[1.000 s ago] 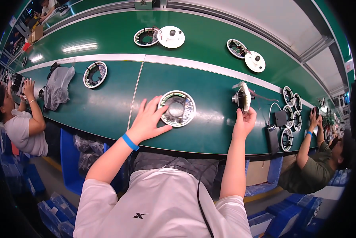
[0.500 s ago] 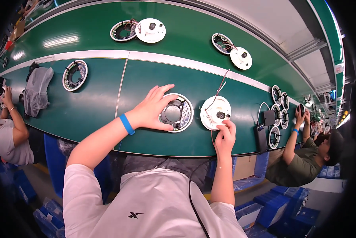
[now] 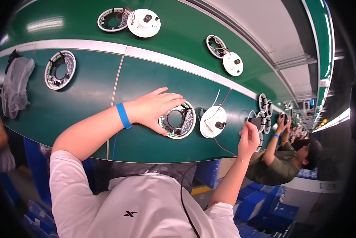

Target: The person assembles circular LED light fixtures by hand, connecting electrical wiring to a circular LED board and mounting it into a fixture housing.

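My left hand (image 3: 148,111) grips a round ring-shaped housing (image 3: 190,119) from its left side. The thumb lies on the near rim and the fingers on the far rim; circuit board and black clips show inside. To its right, a white camera disc (image 3: 212,126) with a black lens lies flat, red and white wires trailing from it. My right hand (image 3: 249,139) is raised right of the disc, apart from it, its fingers curled together. Anything in them is hidden. Just behind its fingertips is a small black box (image 3: 261,120) with a white cable.
A ring housing (image 3: 70,71) and a clear plastic bag (image 3: 17,89) lie to the left. On the far strip sit two more discs (image 3: 144,29) (image 3: 230,65) wired to rings. Several rings (image 3: 263,102) cluster at right beside a co-worker (image 3: 279,162). A metal rail (image 3: 162,55) crosses the bench.
My right hand has left the white disc and moved right, toward the black box. The left hand stays on the ring housing. The view has shifted, so the bench's far side sits further left.
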`<action>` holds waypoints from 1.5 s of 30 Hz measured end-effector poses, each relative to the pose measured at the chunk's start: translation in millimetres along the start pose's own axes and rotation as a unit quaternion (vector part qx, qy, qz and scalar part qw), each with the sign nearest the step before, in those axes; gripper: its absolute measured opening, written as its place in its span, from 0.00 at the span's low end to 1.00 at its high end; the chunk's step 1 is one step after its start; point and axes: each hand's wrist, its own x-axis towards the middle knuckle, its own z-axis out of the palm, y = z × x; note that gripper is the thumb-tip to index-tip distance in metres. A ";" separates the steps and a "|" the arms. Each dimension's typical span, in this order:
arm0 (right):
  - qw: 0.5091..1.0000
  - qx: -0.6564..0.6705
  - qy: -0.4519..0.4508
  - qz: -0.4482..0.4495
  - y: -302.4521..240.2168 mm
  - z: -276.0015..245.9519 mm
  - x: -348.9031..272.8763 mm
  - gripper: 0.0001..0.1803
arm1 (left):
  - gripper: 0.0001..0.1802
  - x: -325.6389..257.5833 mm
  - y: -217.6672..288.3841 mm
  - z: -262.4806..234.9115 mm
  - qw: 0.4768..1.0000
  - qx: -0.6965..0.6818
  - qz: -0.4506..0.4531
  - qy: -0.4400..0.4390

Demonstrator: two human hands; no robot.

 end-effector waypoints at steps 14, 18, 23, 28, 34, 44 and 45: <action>0.908 -0.136 -0.306 0.251 -37.4 54.7 76.3 0.10 | 0.63 5.5 6.7 14.6 1.000 0.025 0.004 0.000; 0.919 -0.084 -0.303 0.240 -22.6 60.8 68.0 0.09 | 0.62 6.7 2.5 15.3 0.999 0.039 0.011 0.009; 0.910 0.001 -0.267 0.318 -24.2 56.9 58.5 0.07 | 0.63 6.1 3.8 18.9 0.999 0.032 0.005 0.001; 0.891 0.118 -0.244 0.365 -13.0 39.4 45.7 0.07 | 0.63 6.7 5.8 21.9 1.000 0.025 0.007 -0.003; 0.870 0.241 -0.138 0.407 -23.5 42.1 31.6 0.09 | 0.62 2.5 4.3 21.0 0.999 0.028 0.015 0.011; 0.834 0.330 -0.067 0.437 0.9 46.9 28.0 0.06 | 0.62 5.1 3.9 18.4 1.000 0.017 0.005 0.004; 0.829 0.352 -0.041 0.433 0.6 48.1 25.6 0.06 | 0.62 4.5 4.0 18.3 1.000 0.017 0.005 0.006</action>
